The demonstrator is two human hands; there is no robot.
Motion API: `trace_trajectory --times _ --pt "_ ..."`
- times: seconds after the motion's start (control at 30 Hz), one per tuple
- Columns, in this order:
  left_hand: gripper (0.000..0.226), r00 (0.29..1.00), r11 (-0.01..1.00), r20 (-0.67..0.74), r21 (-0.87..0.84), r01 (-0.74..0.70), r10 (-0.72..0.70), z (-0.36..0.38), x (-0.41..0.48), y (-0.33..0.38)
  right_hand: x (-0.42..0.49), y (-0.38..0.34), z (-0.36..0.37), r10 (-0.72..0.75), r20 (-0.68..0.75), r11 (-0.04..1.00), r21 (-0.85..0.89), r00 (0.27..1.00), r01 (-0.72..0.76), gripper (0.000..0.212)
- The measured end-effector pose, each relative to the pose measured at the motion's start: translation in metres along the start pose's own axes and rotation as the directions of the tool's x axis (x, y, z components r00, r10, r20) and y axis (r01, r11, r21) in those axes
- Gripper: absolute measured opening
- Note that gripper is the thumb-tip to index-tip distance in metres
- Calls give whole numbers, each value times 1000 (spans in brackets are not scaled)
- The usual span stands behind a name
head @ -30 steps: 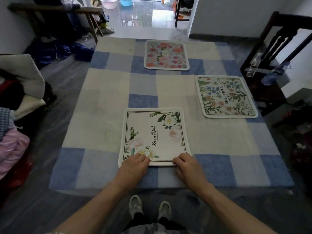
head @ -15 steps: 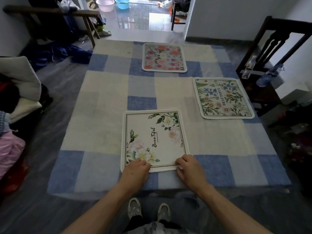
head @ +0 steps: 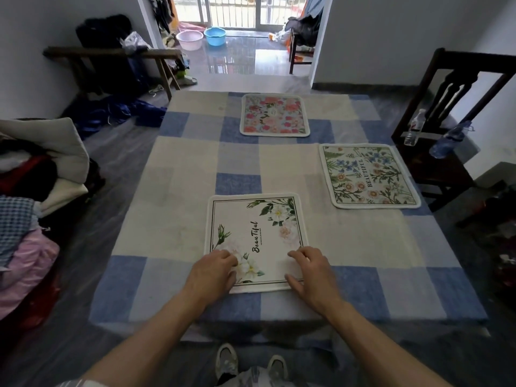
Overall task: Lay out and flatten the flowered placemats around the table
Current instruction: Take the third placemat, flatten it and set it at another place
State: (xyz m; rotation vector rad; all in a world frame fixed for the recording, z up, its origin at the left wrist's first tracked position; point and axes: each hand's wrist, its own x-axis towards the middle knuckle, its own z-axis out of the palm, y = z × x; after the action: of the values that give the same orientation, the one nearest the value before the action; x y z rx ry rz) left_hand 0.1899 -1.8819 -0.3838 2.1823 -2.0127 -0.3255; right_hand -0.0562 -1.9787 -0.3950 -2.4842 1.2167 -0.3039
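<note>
Three flowered placemats lie flat on the blue-and-cream checked tablecloth (head: 178, 208). The nearest, a white placemat (head: 259, 233) with pale roses and the word "Beautiful", sits at my side of the table. My left hand (head: 212, 275) rests on its near left corner, covering that corner. My right hand (head: 310, 272) rests on its near right corner, fingers spread, thumb along the near edge. A green-and-blue flowered placemat (head: 365, 174) lies at the right side. A pink rose placemat (head: 275, 115) lies at the far side.
A dark wooden chair (head: 444, 107) stands at the table's right, with two plastic bottles (head: 416, 127) on its seat. Piled clothes and bedding (head: 30, 191) fill the left. A wooden bench (head: 111, 54) and blue cloth on the floor lie beyond the far left corner.
Both hands have slid a little forward onto the white placemat's near corners, the right hand's fingers spreading. My head has tilted up, showing more of the room.
</note>
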Motion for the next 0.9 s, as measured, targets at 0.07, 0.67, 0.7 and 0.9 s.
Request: trace_trajectory --times 0.07,0.67,0.7,0.9 --pt "21 1000 1000 -29 8 10 -10 -6 1 2 1 1 -4 -1 0 1000 5 1000 1 48" --pt "19 916 912 -120 -207 354 -383 9 24 -29 77 -24 0 -149 57 988 -18 987 151 46" --pt "18 905 900 -115 -216 379 -409 12 25 -33 86 -29 2 -176 75 984 -28 982 178 45" --pt "18 849 831 -62 -255 494 -524 23 18 -45 121 -48 15 -278 118 959 -26 953 283 41"
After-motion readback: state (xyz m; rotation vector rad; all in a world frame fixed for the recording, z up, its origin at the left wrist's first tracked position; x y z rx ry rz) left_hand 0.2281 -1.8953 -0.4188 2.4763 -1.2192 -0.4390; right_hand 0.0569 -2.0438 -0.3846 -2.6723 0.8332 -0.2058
